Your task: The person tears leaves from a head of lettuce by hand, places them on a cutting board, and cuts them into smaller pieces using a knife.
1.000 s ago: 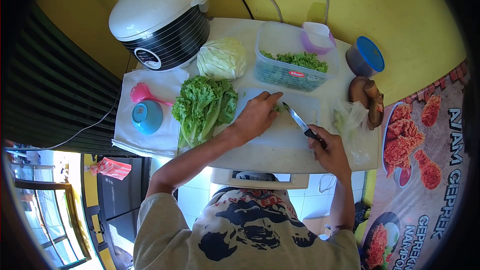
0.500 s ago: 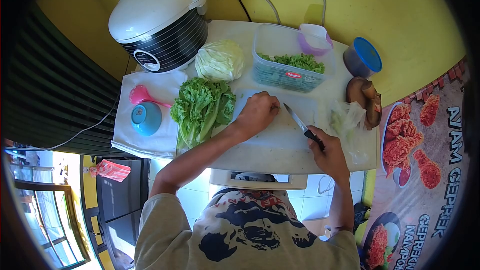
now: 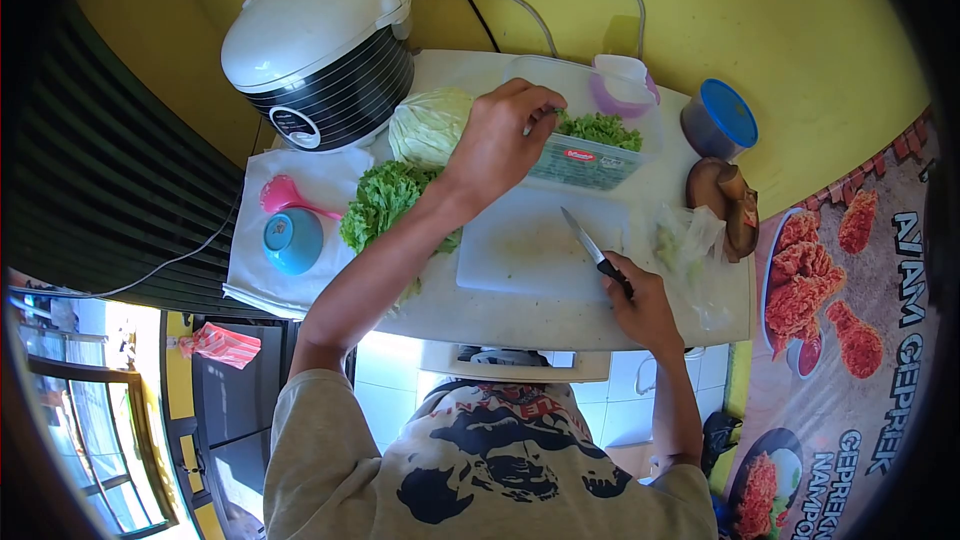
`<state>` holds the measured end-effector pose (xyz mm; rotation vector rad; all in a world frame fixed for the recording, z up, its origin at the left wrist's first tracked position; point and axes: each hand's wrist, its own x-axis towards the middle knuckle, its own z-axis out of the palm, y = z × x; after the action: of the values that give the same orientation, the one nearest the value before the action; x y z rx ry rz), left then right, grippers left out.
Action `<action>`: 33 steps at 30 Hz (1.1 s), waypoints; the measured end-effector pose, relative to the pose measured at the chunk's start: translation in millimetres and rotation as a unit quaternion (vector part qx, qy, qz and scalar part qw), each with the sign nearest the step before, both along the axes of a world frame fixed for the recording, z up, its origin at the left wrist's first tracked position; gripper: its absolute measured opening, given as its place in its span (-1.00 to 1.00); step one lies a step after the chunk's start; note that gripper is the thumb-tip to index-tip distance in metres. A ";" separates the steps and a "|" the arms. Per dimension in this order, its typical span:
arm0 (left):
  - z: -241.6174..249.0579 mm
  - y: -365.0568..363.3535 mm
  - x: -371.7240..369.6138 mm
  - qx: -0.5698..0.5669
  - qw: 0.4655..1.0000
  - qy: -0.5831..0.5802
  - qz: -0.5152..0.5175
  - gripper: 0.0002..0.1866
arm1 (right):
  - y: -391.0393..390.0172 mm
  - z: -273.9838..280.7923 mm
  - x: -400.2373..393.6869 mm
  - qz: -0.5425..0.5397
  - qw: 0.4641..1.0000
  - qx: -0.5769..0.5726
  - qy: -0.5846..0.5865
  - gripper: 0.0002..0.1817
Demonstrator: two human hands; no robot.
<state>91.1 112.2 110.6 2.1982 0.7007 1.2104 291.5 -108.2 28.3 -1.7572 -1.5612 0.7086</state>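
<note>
My left hand (image 3: 503,137) is raised at the left part of the clear plastic container (image 3: 618,168), its fingers pinched together; what lies between them is too small to name. Chopped green lettuce (image 3: 600,130) fills part of the container. My right hand (image 3: 640,302) grips the black handle of a knife (image 3: 590,244), whose blade points up and left over the white cutting board (image 3: 530,250). Small green bits lie on the board. Leafy lettuce (image 3: 385,202) is partly hidden by my left forearm, and a pale cabbage (image 3: 428,127) sits behind it.
A rice cooker (image 3: 320,60) stands at the back left, with a blue bowl (image 3: 293,240) and a pink ladle (image 3: 282,192) in front. To the right are a blue-lidded tub (image 3: 720,118), a brown object (image 3: 708,190), a plastic bag (image 3: 690,240) and a purple-white container (image 3: 622,83).
My left hand has moved up from the cutting board to the container's edge. My right hand has shifted slightly left with the knife.
</note>
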 end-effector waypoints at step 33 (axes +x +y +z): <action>-58.3 -98.3 -152.2 -0.027 0.969 0.160 0.183 -0.66 | 5.3 -12.8 -5.1 -0.011 0.999 0.032 -0.038 -0.66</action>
<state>-61.1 13.9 52.3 2.3084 1.3042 0.9888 286.4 -102.9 15.5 -1.7696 -1.5950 0.5803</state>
